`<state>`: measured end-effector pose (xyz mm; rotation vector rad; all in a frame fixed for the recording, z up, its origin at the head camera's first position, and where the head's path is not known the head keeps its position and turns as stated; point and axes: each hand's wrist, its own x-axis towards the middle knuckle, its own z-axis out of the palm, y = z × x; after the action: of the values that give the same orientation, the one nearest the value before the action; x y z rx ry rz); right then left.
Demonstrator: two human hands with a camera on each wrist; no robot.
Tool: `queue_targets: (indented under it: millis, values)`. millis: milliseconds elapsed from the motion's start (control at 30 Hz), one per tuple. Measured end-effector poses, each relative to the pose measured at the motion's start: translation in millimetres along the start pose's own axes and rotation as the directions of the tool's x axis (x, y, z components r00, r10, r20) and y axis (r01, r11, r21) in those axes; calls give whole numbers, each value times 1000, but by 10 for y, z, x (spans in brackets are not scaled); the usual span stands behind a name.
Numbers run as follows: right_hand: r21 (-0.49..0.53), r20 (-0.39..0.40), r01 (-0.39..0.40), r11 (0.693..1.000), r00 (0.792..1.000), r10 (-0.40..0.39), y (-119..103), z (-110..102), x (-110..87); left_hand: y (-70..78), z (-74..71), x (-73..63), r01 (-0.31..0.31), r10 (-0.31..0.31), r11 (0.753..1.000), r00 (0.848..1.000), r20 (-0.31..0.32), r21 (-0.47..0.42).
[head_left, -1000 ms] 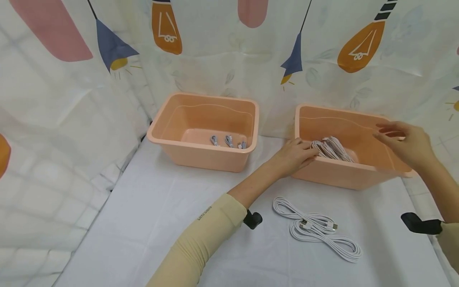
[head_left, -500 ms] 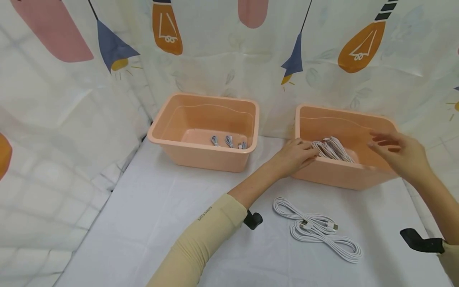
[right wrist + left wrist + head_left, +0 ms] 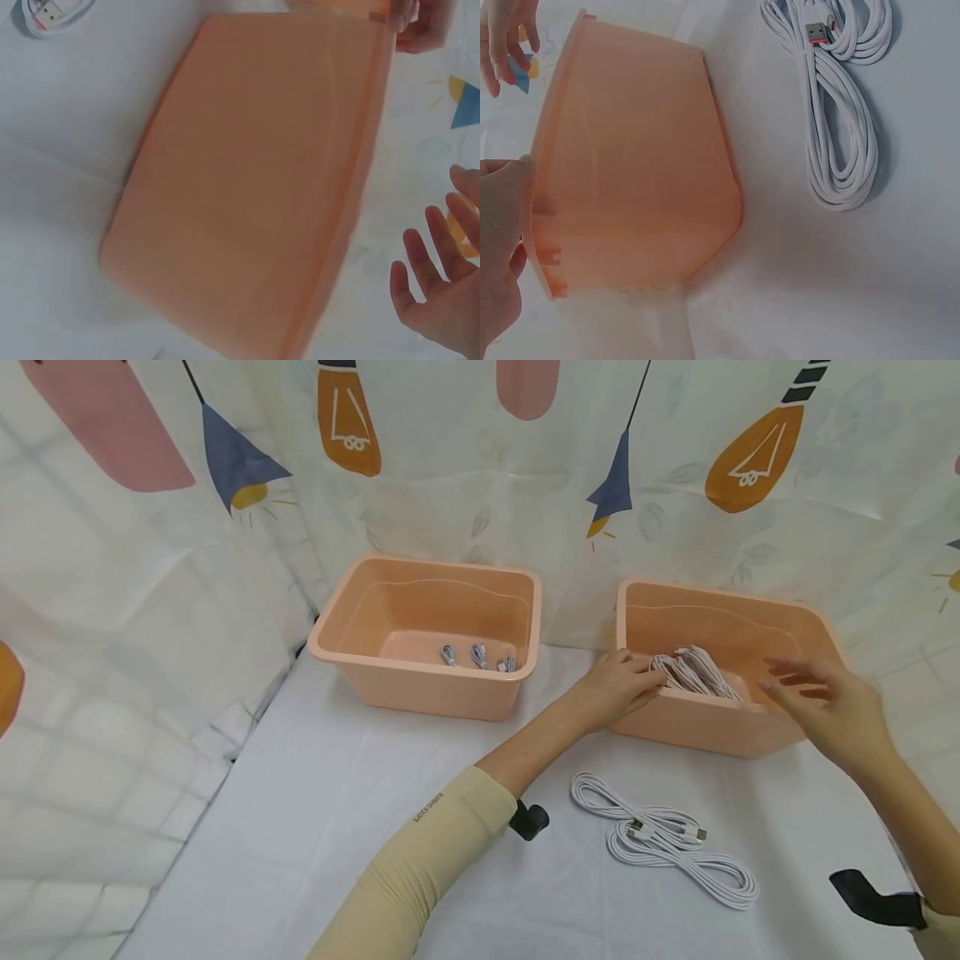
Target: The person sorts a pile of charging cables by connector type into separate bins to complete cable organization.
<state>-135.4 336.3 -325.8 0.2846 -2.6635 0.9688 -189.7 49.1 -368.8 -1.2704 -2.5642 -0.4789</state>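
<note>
At the near left corner of the right-hand peach plastic bin [image 3: 697, 727], my left hand [image 3: 611, 689] pinches the rim. The left wrist view shows the thumb of that left hand [image 3: 499, 232] against the bin's lip. Inside this bin lies a bundle of white cables [image 3: 701, 672]. My right hand [image 3: 836, 706] hovers over the bin's right end, holding nothing; in the right wrist view its fingers [image 3: 421, 259] are spread and apart from the bin wall. On the table in front lie coiled white USB cables [image 3: 660, 841], tied in long loops.
A second peach bin [image 3: 420, 685] stands to the left, with several small grey cables [image 3: 479, 655] on its floor. Both bins sit on a white-covered table [image 3: 360, 835], against a curtain [image 3: 450, 502] printed with lamps and bulbs.
My right hand has moved left and down, from the right bin's far right rim to over its right end. The left hand stays on the rim.
</note>
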Motion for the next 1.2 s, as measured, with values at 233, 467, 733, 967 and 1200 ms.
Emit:
queue_targets:
  millis: [233,467,733,967,1200]
  values:
    - [33,-35,57,998,998,-56,-29,127,-199,-3,4,6,4,-5,1000,1000,19,16]
    - [24,-41,125,992,991,-124,-28,314,-472,-7,-12,-5,-13,13,1000,1000,8,19]
    - [31,-43,195,980,980,-193,48,548,-802,2,-15,1,-4,3,1000,1000,22,30]
    - [54,-22,237,970,971,-237,75,746,-1053,4,-22,6,13,-14,999,1000,27,34]
    - [56,7,237,970,971,-238,129,904,-1289,19,-35,6,-6,5,999,1000,9,36]
